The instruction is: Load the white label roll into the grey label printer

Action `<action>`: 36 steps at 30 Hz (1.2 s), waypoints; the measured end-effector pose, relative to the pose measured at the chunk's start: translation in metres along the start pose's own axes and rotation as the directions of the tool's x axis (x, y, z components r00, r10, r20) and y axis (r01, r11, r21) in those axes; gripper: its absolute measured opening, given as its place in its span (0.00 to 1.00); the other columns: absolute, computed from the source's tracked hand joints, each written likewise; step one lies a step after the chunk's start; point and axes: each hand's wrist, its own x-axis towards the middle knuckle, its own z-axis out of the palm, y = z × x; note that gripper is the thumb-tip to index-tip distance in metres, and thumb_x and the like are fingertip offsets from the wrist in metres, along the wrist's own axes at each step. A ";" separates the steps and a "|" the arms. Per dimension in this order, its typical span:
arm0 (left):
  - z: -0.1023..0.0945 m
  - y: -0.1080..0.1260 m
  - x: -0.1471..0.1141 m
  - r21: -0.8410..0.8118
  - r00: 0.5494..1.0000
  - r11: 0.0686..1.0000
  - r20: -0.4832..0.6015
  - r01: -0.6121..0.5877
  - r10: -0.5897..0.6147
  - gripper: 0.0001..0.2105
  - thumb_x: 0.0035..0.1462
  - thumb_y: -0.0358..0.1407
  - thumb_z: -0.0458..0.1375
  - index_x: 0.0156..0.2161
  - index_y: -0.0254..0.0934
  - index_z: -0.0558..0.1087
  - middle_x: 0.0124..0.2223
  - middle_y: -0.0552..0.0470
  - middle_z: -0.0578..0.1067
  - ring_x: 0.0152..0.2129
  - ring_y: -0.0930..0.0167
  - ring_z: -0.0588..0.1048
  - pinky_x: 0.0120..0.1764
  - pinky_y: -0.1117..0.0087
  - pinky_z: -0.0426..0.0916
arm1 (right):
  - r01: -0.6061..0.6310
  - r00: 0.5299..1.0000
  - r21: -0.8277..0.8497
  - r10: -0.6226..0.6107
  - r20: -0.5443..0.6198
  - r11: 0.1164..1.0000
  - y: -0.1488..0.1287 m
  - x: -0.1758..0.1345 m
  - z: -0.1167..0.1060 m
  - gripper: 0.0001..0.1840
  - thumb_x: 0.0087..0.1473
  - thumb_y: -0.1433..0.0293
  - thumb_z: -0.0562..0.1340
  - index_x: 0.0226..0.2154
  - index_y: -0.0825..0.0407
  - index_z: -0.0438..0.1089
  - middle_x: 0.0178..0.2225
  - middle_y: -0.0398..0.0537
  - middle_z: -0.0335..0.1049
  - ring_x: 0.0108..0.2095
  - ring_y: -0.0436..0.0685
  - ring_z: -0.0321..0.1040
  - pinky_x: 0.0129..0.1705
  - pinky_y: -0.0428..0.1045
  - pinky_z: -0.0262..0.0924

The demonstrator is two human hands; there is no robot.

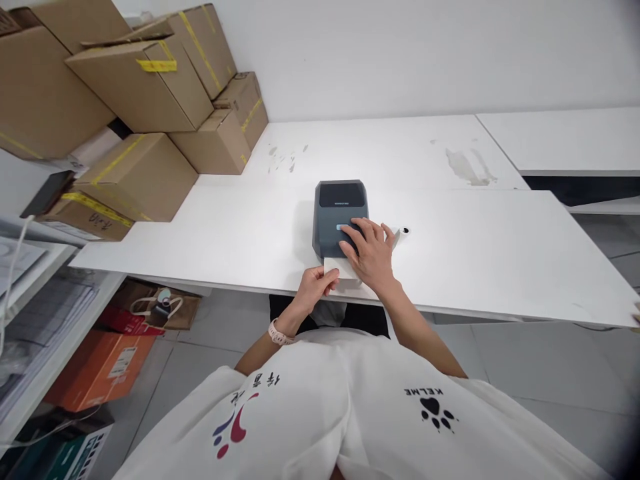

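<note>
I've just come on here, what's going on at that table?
The person's left hand pinches a white paper at the near edge of a dark device. The right hand lies spread on the device, a fingertip at its small lit spot. The device sits on the white table, with cardboard boxes stacked at the left.

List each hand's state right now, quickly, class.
Left hand: closed, pinching the white paper.
Right hand: open, resting on the dark device.
</note>
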 end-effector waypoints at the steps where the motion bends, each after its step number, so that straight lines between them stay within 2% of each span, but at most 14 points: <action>1: -0.001 -0.002 0.000 0.023 0.999 0.999 -0.033 -0.028 0.029 0.23 0.55 0.54 0.60 0.22 0.36 0.68 0.20 0.57 0.66 0.17 0.79 0.61 0.23 0.72 0.55 | 0.001 1.000 -0.011 0.000 0.005 1.000 0.000 0.001 -0.001 0.20 0.69 0.56 0.52 0.55 0.43 0.72 0.59 0.50 0.70 0.63 0.64 0.62 0.68 0.66 0.38; 3: -0.004 -0.006 0.002 0.064 0.976 0.991 -0.177 -0.118 0.128 0.23 0.59 0.54 0.56 0.23 0.37 0.67 0.21 0.57 0.65 0.18 0.78 0.62 0.24 0.72 0.58 | 0.012 0.999 0.004 -0.012 0.031 1.000 0.002 -0.002 0.000 0.20 0.69 0.56 0.52 0.56 0.42 0.71 0.61 0.49 0.68 0.65 0.64 0.59 0.70 0.67 0.34; 4: -0.006 -0.006 0.003 0.086 0.944 0.982 -0.274 -0.169 0.186 0.21 0.61 0.53 0.55 0.25 0.38 0.68 0.23 0.56 0.68 0.20 0.76 0.65 0.26 0.72 0.60 | 0.009 0.999 0.028 -0.010 0.044 1.000 0.004 -0.006 0.001 0.21 0.69 0.55 0.51 0.58 0.41 0.69 0.64 0.50 0.65 0.67 0.64 0.56 0.70 0.67 0.35; 5: -0.008 -0.007 0.006 0.111 0.902 0.971 -0.361 -0.211 0.237 0.19 0.62 0.51 0.54 0.29 0.38 0.71 0.27 0.54 0.72 0.24 0.75 0.69 0.29 0.72 0.63 | -0.008 0.999 0.061 0.005 0.048 0.998 0.007 -0.011 0.002 0.23 0.69 0.55 0.51 0.60 0.42 0.66 0.68 0.51 0.59 0.69 0.65 0.52 0.70 0.68 0.37; 7: -0.013 -0.006 0.011 0.161 0.842 0.954 -0.449 -0.252 0.298 0.17 0.64 0.50 0.52 0.43 0.41 0.74 0.45 0.48 0.79 0.41 0.69 0.77 0.40 0.69 0.71 | -0.089 0.995 0.147 0.083 0.047 0.985 0.012 -0.022 0.005 0.30 0.67 0.52 0.51 0.66 0.44 0.57 0.73 0.56 0.46 0.72 0.68 0.45 0.68 0.69 0.42; 9: -0.016 -0.005 0.017 0.201 0.851 0.946 -0.418 -0.254 0.318 0.22 0.66 0.52 0.49 0.58 0.43 0.70 0.63 0.46 0.71 0.60 0.65 0.70 0.57 0.64 0.68 | -0.187 0.982 0.244 0.180 0.050 0.952 0.015 -0.032 0.008 0.35 0.67 0.50 0.50 0.70 0.46 0.49 0.73 0.59 0.45 0.72 0.69 0.44 0.67 0.72 0.45; 12: -0.018 0.002 0.026 0.233 0.888 0.929 -0.297 -0.288 0.350 0.28 0.68 0.54 0.44 0.66 0.44 0.63 0.73 0.49 0.59 0.70 0.66 0.56 0.70 0.60 0.52 | -0.258 0.966 0.367 0.242 0.092 0.894 0.018 -0.037 0.004 0.36 0.67 0.48 0.47 0.70 0.45 0.49 0.70 0.58 0.54 0.70 0.67 0.50 0.68 0.72 0.43; 15: -0.016 0.017 0.032 0.228 0.895 0.914 -0.225 -0.336 0.385 0.29 0.68 0.54 0.42 0.67 0.44 0.62 0.73 0.52 0.57 0.71 0.67 0.53 0.72 0.60 0.48 | -0.319 0.948 0.490 0.274 0.163 0.811 0.019 -0.032 -0.005 0.37 0.67 0.47 0.48 0.70 0.45 0.50 0.70 0.55 0.54 0.70 0.66 0.51 0.69 0.69 0.48; 18: -0.011 0.026 0.034 0.188 0.899 0.918 -0.207 -0.350 0.386 0.29 0.68 0.55 0.43 0.67 0.44 0.63 0.73 0.52 0.58 0.71 0.67 0.54 0.72 0.60 0.49 | -0.346 0.938 0.544 0.280 0.202 0.765 0.019 -0.029 -0.010 0.38 0.66 0.47 0.49 0.71 0.45 0.48 0.71 0.54 0.52 0.70 0.67 0.52 0.68 0.68 0.50; 23: 0.004 0.004 0.034 0.086 0.885 0.946 -0.333 -0.313 0.324 0.32 0.67 0.55 0.45 0.71 0.45 0.54 0.75 0.50 0.53 0.72 0.67 0.53 0.71 0.62 0.53 | -0.310 0.950 0.511 0.281 0.135 0.802 0.014 -0.038 0.002 0.39 0.65 0.45 0.50 0.71 0.46 0.49 0.72 0.56 0.50 0.71 0.66 0.48 0.69 0.69 0.48; 26: 0.006 -0.011 0.034 0.123 0.875 0.946 -0.358 -0.301 0.326 0.31 0.68 0.55 0.43 0.71 0.44 0.55 0.75 0.50 0.53 0.72 0.67 0.51 0.71 0.63 0.49 | -0.322 0.944 0.530 0.305 0.124 0.784 0.012 -0.045 0.009 0.38 0.66 0.47 0.50 0.72 0.45 0.46 0.73 0.56 0.47 0.72 0.65 0.47 0.70 0.69 0.49; 28: 0.003 -0.011 0.033 0.164 0.874 0.941 -0.351 -0.297 0.337 0.31 0.68 0.55 0.42 0.70 0.44 0.57 0.75 0.50 0.52 0.73 0.67 0.48 0.72 0.62 0.47 | -0.320 0.945 0.547 0.303 0.125 0.774 0.012 -0.044 0.007 0.37 0.67 0.47 0.49 0.72 0.43 0.45 0.73 0.55 0.47 0.72 0.63 0.46 0.70 0.68 0.50; 32: -0.010 0.019 0.041 0.157 0.854 0.910 -0.313 -0.384 0.415 0.30 0.68 0.55 0.42 0.68 0.45 0.61 0.75 0.52 0.51 0.73 0.67 0.49 0.71 0.63 0.51 | -0.227 0.973 0.552 0.211 0.092 0.803 0.015 -0.021 -0.014 0.36 0.69 0.49 0.44 0.73 0.41 0.39 0.74 0.51 0.44 0.73 0.61 0.44 0.71 0.65 0.50; 36: -0.024 0.062 0.073 0.236 0.750 0.822 -0.336 -0.519 0.570 0.23 0.69 0.48 0.44 0.61 0.42 0.69 0.65 0.48 0.70 0.64 0.66 0.67 0.63 0.64 0.62 | -0.079 0.995 0.455 0.100 -0.022 0.887 0.021 0.041 -0.032 0.36 0.69 0.49 0.38 0.73 0.39 0.31 0.75 0.49 0.38 0.74 0.64 0.41 0.71 0.66 0.47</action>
